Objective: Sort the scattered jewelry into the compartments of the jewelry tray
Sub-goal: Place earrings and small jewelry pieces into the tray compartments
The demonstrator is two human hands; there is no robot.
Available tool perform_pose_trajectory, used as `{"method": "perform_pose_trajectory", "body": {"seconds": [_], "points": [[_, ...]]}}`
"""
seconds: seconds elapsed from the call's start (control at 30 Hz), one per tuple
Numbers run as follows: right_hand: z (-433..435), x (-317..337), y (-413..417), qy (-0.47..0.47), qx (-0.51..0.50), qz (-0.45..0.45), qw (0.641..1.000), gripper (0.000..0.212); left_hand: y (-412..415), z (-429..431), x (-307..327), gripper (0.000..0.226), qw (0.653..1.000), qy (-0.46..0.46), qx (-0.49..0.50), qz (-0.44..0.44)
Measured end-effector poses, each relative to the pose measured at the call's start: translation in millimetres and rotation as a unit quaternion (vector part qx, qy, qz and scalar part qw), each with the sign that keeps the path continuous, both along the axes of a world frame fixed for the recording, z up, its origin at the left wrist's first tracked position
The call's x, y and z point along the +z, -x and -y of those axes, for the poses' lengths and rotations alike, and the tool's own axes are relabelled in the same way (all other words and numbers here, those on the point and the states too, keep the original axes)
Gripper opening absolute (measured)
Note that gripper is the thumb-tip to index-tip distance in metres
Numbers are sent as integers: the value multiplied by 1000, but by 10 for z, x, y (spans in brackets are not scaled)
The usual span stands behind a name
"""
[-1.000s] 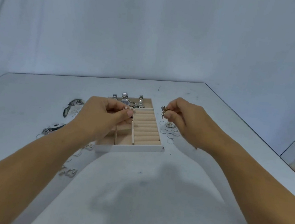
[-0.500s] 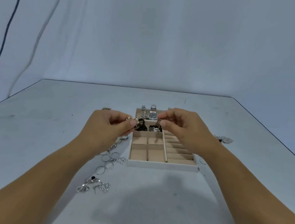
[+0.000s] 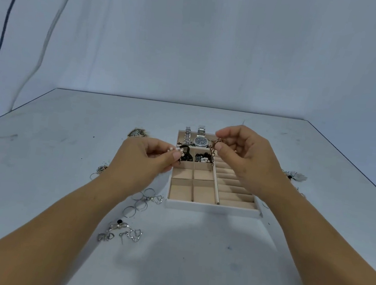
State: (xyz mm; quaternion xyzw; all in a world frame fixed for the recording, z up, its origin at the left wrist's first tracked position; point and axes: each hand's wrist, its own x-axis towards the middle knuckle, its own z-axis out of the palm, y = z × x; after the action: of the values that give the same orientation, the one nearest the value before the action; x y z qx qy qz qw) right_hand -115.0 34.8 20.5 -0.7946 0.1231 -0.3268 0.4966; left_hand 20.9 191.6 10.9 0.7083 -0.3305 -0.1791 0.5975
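Observation:
The beige jewelry tray point(image 3: 212, 208) lies at the table's middle, with square compartments on its left and ring rolls on its right. Two watches point(image 3: 200, 141) lie in its far compartment, and dark beaded pieces point(image 3: 201, 157) fill the two squares below. My left hand point(image 3: 143, 160) pinches a small pearl piece point(image 3: 176, 150) at the tray's left edge. Above the tray's middle, my right hand point(image 3: 243, 157) pinches a copper-coloured chain point(image 3: 213, 151) that hangs down. Several silver rings point(image 3: 140, 201) and heart-shaped pieces point(image 3: 121, 231) lie on the table left of the tray.
A patterned piece point(image 3: 137, 132) lies beyond my left hand, and small pieces point(image 3: 99, 170) sit further left. A silver leaf-shaped piece point(image 3: 295, 175) lies right of the tray. The table's right edge point(image 3: 356, 167) runs diagonally. Two cables point(image 3: 46, 37) hang on the wall at left.
The view has swung left, so the tray now sits centred. Both hands keep their pieces; the right hand has moved from right of the tray to above it.

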Motion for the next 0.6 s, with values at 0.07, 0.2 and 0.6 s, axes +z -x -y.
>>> {"method": "perform_pose_trajectory", "body": {"seconds": [0.07, 0.2, 0.6], "points": [[-18, 1, 10, 12, -7, -7, 1000, 17, 30, 8, -2, 10, 1000, 6, -9, -9], [-67, 0, 24, 25, -13, -9, 1000, 17, 48, 10, -2, 13, 999, 13, -16, -27], [-97, -18, 3, 21, -22, 10, 999, 14, -94, 113, 28, 10, 944, -165, -37, 283]]}}
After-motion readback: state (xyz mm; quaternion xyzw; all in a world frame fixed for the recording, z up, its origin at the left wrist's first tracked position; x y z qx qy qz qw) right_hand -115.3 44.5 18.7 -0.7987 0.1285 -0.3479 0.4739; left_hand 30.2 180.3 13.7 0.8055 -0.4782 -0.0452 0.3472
